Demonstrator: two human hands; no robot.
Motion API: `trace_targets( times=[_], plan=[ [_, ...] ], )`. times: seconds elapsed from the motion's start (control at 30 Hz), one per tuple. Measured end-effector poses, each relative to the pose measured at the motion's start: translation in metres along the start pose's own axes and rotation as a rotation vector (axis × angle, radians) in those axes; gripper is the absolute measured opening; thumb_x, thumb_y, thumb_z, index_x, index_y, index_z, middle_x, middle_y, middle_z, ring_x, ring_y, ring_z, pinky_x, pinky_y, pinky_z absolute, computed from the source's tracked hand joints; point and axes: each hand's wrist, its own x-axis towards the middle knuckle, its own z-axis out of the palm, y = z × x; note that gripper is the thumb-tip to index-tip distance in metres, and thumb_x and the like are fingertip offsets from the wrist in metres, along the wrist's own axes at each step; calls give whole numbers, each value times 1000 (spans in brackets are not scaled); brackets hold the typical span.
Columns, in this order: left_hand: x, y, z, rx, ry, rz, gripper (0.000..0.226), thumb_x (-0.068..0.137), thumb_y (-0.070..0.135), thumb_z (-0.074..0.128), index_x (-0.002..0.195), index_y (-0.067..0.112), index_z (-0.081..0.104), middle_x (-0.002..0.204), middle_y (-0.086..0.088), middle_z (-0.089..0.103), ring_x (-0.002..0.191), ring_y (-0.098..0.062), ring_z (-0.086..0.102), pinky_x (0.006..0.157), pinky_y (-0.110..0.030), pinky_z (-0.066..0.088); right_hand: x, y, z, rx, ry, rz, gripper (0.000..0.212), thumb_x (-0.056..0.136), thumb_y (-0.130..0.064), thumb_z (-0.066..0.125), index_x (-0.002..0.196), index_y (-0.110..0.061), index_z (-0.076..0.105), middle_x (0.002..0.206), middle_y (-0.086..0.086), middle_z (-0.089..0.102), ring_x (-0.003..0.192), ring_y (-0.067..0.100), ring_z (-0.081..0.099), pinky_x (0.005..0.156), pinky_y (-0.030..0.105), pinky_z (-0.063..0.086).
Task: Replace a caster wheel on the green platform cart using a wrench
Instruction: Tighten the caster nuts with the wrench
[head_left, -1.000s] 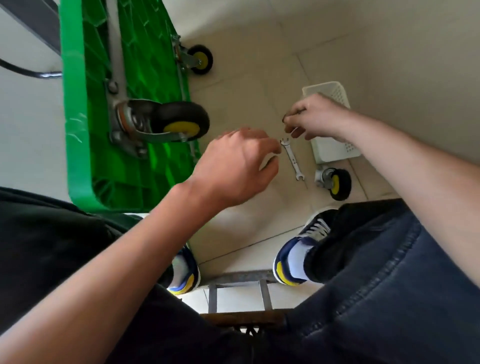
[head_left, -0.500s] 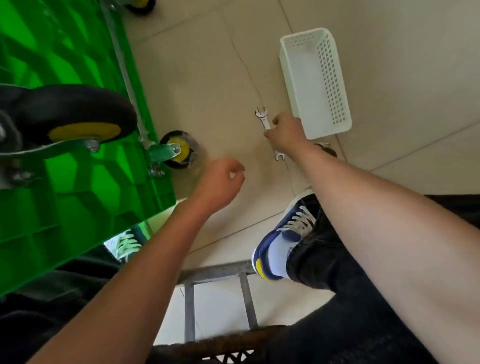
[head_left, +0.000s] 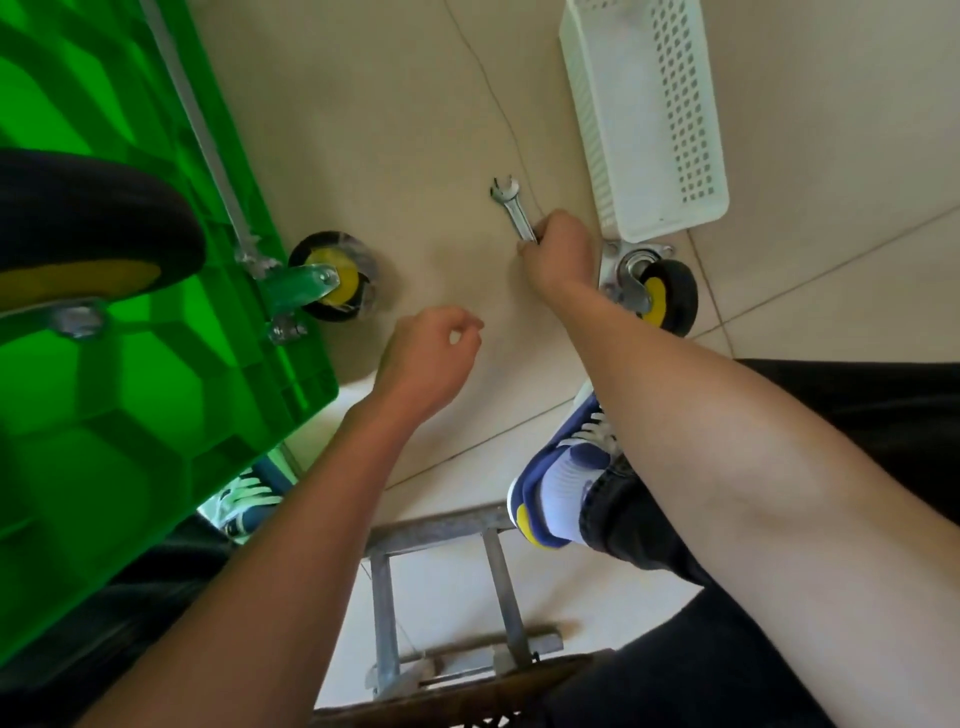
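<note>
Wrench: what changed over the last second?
The right hand went from hovering above the wrench to gripping its near end on the floor; one open end shows past the fist. The left hand drew back, loosely curled and holding nothing. The camera also shifted. Basket, loose caster and cart stayed where they were.

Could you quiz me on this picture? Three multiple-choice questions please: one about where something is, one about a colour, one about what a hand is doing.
1. Where does the loose caster wheel lie?
A. inside the basket
B. on the floor by the white basket
C. on the cart

2. What colour is the platform cart?
A. green
B. red
C. blue

3. What is the right hand doing?
A. resting flat
B. pointing at the cart
C. gripping the wrench

Answers: B, it lies on tiles at the basket's near end; A, its ribbed underside is bright green; C, the fingers curl round the handle.
</note>
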Motion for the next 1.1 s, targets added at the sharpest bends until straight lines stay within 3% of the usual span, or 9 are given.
trace_targets(
  times=[0.2, 0.33, 0.5, 0.73, 0.87, 0.93, 1.0, 1.07, 1.1],
  plan=[
    [-11, -3, -5, 24, 3, 8, 24, 98, 26, 56, 112, 23, 76, 116, 4, 73, 106, -14, 65, 89, -22, 43, -16, -3, 4, 265, -114, -9, 22, 86, -1, 55, 103, -13, 62, 94, 3, 61, 98, 31, 63, 70, 29, 43],
    [-26, 3, -18, 8, 53, 36, 25, 99, 25, 56, 114, 23, 76, 115, 4, 74, 105, -13, 66, 91, -25, 47, -45, -20, -8, 534, -91, -38, 17, 82, -16, 67, 92, -28, 64, 84, -4, 67, 84, 21, 69, 75, 35, 58],
    [-55, 16, -41, -115, 85, 71, 26, 100, 20, 55, 117, 21, 75, 114, 4, 74, 104, -11, 66, 94, -30, 52, -92, -56, -39, 911, -53, -23, 29, 97, -32, 64, 116, -13, 76, 78, 1, 72, 59, 11, 59, 52, 24, 47],
    [-124, 39, -91, -170, 286, 223, 26, 102, 13, 54, 117, 15, 75, 109, 11, 68, 88, 10, 59, 72, 4, 38, -172, -88, -91, 1185, -152, -139, 21, 97, -13, 68, 117, -12, 73, 85, 5, 75, 72, 14, 66, 67, 29, 55],
    [-182, 44, -124, -204, 447, 350, 24, 103, 15, 55, 114, 18, 76, 112, 10, 72, 100, 4, 62, 96, -17, 49, -213, -97, -113, 1185, -239, -261, 22, 92, -9, 73, 114, -12, 73, 98, 8, 76, 84, 16, 71, 77, 32, 60],
    [-209, 45, -136, -184, 510, 412, 24, 103, 17, 55, 114, 19, 76, 102, 12, 72, 81, 7, 63, 82, -23, 51, -234, -99, -122, 1158, -270, -331, 25, 91, -8, 73, 117, -9, 72, 105, 11, 76, 90, 20, 73, 82, 35, 63],
    [-233, 46, -147, -142, 553, 486, 24, 103, 15, 56, 116, 17, 76, 95, 9, 70, 67, -4, 56, 61, -20, 46, -251, -100, -128, 1109, -279, -406, 24, 91, -9, 74, 115, -11, 72, 107, 11, 76, 94, 23, 75, 84, 37, 63],
    [-254, 46, -156, -74, 603, 596, 23, 103, 13, 58, 117, 15, 75, 100, 7, 71, 69, -1, 58, 64, -10, 47, -263, -102, -128, 1006, -239, -472, 27, 90, -9, 74, 117, -10, 72, 106, 7, 77, 97, 22, 75, 85, 36, 63],
    [-262, 44, -160, -13, 641, 654, 22, 102, 12, 59, 116, 14, 75, 106, 5, 72, 82, 2, 63, 75, -16, 52, -268, -104, -126, 951, -209, -514, 29, 89, -9, 75, 118, -10, 73, 105, 5, 77, 97, 20, 74, 87, 36, 62]
  ],
)
